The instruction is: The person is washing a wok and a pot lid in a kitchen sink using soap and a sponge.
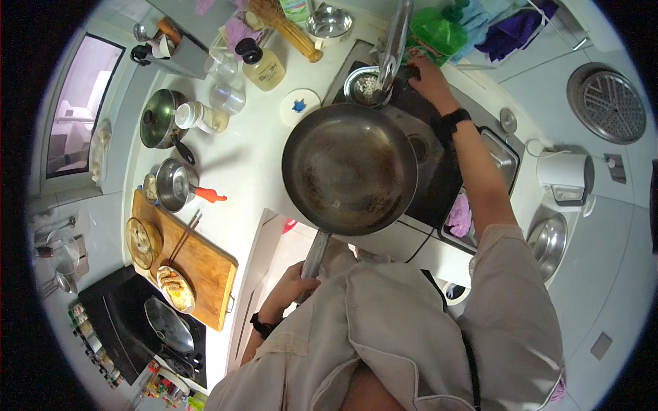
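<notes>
My left hand (285,288) is closed around the grey handle (317,257) of a dark, worn frying pan (352,169). The pan sits bare, its inside facing up, over the near edge of a black sink (437,172). Beyond it, my right hand (431,82) reaches across the sink to a green container (437,32) at the back edge. Its fingertips are by something small and reddish-green there, and whether they grip it is hard to see. A chrome faucet (396,46) arches over a metal strainer basket (364,86) just left of that hand.
Left of the pan stand a soap pump bottle (267,69), a lidded pot (159,120) and a saucepan (172,180). A wooden cutting board (208,277) carries a plate of food (176,287). On the right are a pink cloth (459,216), a white kettle (560,172) and a steel bowl (549,246).
</notes>
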A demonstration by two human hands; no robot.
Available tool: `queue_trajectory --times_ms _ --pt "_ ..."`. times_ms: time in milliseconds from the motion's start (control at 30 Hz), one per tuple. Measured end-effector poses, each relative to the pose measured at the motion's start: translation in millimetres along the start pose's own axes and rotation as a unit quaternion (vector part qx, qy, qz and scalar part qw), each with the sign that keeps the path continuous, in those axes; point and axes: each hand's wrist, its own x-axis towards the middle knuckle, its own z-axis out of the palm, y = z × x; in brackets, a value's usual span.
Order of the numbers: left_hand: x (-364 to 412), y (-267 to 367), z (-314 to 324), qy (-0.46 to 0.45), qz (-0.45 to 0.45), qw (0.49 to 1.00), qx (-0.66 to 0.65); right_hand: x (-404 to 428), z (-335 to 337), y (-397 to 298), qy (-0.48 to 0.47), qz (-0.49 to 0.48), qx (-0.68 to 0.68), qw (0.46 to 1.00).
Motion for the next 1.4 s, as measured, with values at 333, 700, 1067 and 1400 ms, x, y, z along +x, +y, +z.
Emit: queue_trajectory --times_ms 333,700,1067,1400 --pt "0 4 -2 -0.011 -0.027 1.0 0.002 -97 95 -111 -0.092 -0.075 0.09 0.989" --pt "-2 -1 8 0.014 -0.011 1.0 -0.026 -109 89 -130 -0.278 -0.09 0.008 0.956" --pt "10 -32 2 0.014 0.04 0.998 0.046 -82 97 -135 -0.13 -0.035 -0.051 0.99" --pt "11 -44 -2 0.009 0.034 0.999 -0.007 -142 68 -222 -0.322 -0.268 0.282 0.863"
